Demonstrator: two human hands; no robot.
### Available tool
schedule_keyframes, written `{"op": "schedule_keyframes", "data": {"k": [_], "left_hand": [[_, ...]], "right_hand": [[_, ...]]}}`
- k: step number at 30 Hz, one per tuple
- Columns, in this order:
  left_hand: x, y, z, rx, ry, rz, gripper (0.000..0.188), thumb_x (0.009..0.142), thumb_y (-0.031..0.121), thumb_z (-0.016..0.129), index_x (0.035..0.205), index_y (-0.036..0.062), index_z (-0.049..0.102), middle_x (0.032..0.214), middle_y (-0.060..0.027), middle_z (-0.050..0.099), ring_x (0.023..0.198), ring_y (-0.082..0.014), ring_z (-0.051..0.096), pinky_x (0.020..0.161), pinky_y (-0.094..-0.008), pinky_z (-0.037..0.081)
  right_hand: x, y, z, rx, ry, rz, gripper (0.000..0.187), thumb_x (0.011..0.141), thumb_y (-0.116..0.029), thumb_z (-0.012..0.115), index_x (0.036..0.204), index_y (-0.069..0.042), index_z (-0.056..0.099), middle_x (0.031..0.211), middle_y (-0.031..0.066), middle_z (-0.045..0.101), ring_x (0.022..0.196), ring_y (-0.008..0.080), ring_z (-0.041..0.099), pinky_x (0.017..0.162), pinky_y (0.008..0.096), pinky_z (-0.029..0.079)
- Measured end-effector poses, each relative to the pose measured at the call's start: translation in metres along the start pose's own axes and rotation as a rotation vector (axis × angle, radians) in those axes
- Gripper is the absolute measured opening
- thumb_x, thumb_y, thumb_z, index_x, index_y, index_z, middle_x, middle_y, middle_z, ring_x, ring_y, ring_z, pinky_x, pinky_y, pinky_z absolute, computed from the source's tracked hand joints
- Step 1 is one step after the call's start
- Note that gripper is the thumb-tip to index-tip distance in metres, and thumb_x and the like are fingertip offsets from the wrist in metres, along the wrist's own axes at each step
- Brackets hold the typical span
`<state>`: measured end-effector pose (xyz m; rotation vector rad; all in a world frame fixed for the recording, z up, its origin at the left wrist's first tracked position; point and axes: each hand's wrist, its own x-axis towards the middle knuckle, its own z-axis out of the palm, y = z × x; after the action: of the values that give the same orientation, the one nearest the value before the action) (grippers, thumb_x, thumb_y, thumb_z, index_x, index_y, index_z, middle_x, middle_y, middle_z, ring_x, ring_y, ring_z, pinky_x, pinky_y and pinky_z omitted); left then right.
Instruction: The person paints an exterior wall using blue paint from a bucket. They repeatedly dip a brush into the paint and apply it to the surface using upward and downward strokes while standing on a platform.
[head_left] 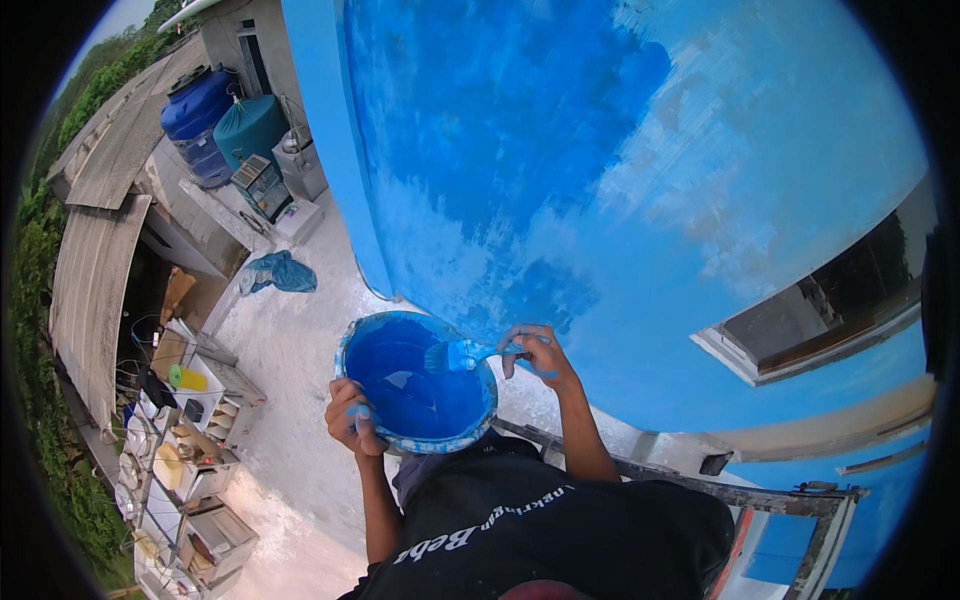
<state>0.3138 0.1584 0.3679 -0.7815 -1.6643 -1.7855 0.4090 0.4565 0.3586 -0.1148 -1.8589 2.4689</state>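
Observation:
My left hand (356, 418) is closed on the rim of a round paint bucket (468, 432), its thumb and knuckles smeared with blue. Deep blue paint (410, 388) lies inside the bucket, with a paler glint on its surface. Between the fingers of my right hand (536, 352) is the handle of a paintbrush (462, 354). The brush lies nearly level over the bucket's far right part, its blue-coated bristles pointing left. Ahead rises a wall (500, 110) with a dark blue coat over lighter, patchy blue.
A window (830, 290) opens in the wall at right. By my right side is a paint-spattered frame (680, 475). Down on the left stand cluttered shelves (190, 450), a blue water tank (197, 115) and a green covered tank (250, 130). A blue cloth (280, 272) lies on the pale floor.

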Motion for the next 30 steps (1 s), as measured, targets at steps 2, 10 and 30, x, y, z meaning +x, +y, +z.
{"op": "schedule_keyframes", "data": {"k": [2,10,30], "left_hand": [[0.006,0.004,0.006,-0.051,-0.004,-0.001,0.03,0.077,0.021,0.054,0.054,0.0025,0.048,0.051,-0.0065,0.047,0.052,-0.0202,0.043,0.068,-0.0384,0.04],[0.013,0.012,0.022,-0.251,0.037,-0.121,0.039,0.083,0.027,0.053,0.051,0.004,0.05,0.049,-0.0054,0.048,0.05,-0.0166,0.043,0.069,-0.0368,0.04],[0.042,0.01,0.044,-0.397,-0.14,-0.152,0.046,0.085,0.032,0.053,0.048,0.0054,0.052,0.047,-0.0049,0.05,0.049,-0.0137,0.044,0.071,-0.036,0.039]], "right_hand": [[-0.004,-0.032,0.0,-0.118,-0.184,0.043,0.028,0.095,-0.019,0.053,0.098,0.004,0.068,0.076,0.0133,0.069,0.065,0.0214,0.07,0.062,0.0327,0.055],[0.0,-0.05,0.007,-0.261,-0.246,0.093,0.034,0.098,-0.026,0.053,0.102,0.004,0.07,0.074,0.0128,0.069,0.059,0.0183,0.067,0.054,0.0301,0.053],[-0.007,-0.064,0.014,-0.649,-0.004,0.075,0.042,0.099,-0.04,0.051,0.097,-0.006,0.074,0.056,0.0054,0.065,0.044,0.0109,0.054,0.045,0.0282,0.042]]}}
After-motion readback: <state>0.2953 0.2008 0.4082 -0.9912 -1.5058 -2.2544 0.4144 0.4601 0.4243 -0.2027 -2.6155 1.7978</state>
